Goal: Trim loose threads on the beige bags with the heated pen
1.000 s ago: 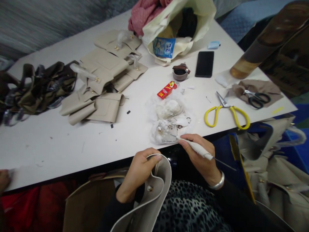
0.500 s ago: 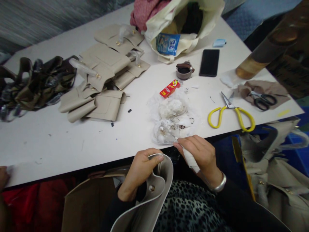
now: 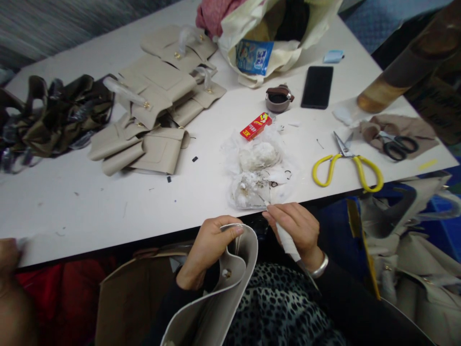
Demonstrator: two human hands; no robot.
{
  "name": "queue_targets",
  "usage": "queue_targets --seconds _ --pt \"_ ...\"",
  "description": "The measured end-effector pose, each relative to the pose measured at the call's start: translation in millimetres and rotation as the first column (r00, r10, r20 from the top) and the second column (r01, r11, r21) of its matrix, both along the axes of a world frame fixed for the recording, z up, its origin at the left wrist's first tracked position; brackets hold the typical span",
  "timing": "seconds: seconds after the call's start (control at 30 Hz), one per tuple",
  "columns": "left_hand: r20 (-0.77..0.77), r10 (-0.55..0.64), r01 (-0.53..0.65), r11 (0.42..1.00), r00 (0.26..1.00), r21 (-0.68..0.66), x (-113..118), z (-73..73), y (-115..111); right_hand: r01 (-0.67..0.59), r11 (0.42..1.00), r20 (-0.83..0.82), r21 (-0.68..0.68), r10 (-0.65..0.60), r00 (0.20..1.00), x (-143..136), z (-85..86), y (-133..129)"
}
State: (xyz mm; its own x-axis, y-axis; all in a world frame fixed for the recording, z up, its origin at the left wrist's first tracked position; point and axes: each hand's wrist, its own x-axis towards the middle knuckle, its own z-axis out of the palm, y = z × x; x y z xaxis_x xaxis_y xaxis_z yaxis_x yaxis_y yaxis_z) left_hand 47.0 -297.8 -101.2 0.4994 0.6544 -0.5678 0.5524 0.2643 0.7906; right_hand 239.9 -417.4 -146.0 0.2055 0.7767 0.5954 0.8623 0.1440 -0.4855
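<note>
My left hand (image 3: 212,245) pinches the top edge of a pale grey handbag (image 3: 236,283), which hangs tilted in front of my lap. A metal snap shows on its inner flap. My right hand (image 3: 297,228) is wrapped round a slim pointed tool (image 3: 287,240) with a white-wrapped handle. Its thin tip reaches the lower of two whitish lumps, a dirty white wad (image 3: 248,190) in clear plastic at the table edge. I cannot tell whether the tip touches it. Just behind lies the cleaner white lump (image 3: 261,156).
Beige bags (image 3: 158,91) and dark brown bags (image 3: 61,120) lie on the white table (image 3: 118,206). Yellow-handled scissors (image 3: 347,163), black-handled scissors (image 3: 398,144), a phone (image 3: 317,87), a red box (image 3: 256,126) and a bottle (image 3: 385,86) are rightward. Another person's hand (image 3: 9,254) is at far left.
The view has shifted slightly. Both my hands keep their grips, with the tool tip still by the dirty wad. The other person's hand and arm have come further into view at left.
</note>
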Motion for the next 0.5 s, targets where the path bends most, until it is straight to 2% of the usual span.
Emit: queue_targets --seconds 0.17,0.27,0.33,0.37,0.43,0.5 --pt "0.025 0.003 -0.003 1.000 1.000 -0.008 -2 -1.2 -1 0.004 0.996 -0.082 -0.090 -0.011 0.997 1 9.4 3" --pt "0.026 -0.023 0.023 1.000 0.999 -0.009 -2 1.6 -1 0.019 1.000 -0.172 -0.017 -0.021 0.985 2 20.4 2" --pt "0.018 -0.036 0.037 0.999 0.999 -0.011 -2 3.8 -1 0.028 1.000 -0.320 0.000 -0.027 0.947 1 27.5 -1" --pt "0.018 -0.038 0.039 0.999 0.999 -0.016 -2 4.6 -1 0.016 1.000 -0.434 -0.019 -0.022 0.901 0 30.4 -3" --pt "0.029 -0.036 0.037 0.999 0.999 -0.039 -3 5.5 -1 -0.062 0.996 -0.666 -0.071 -0.001 0.746 -4 33.9 -6" --pt "0.040 -0.030 0.032 0.997 0.999 -0.069 -3 5.7 0 -0.148 0.985 -0.802 -0.085 0.020 0.597 -8 34.0 -8"
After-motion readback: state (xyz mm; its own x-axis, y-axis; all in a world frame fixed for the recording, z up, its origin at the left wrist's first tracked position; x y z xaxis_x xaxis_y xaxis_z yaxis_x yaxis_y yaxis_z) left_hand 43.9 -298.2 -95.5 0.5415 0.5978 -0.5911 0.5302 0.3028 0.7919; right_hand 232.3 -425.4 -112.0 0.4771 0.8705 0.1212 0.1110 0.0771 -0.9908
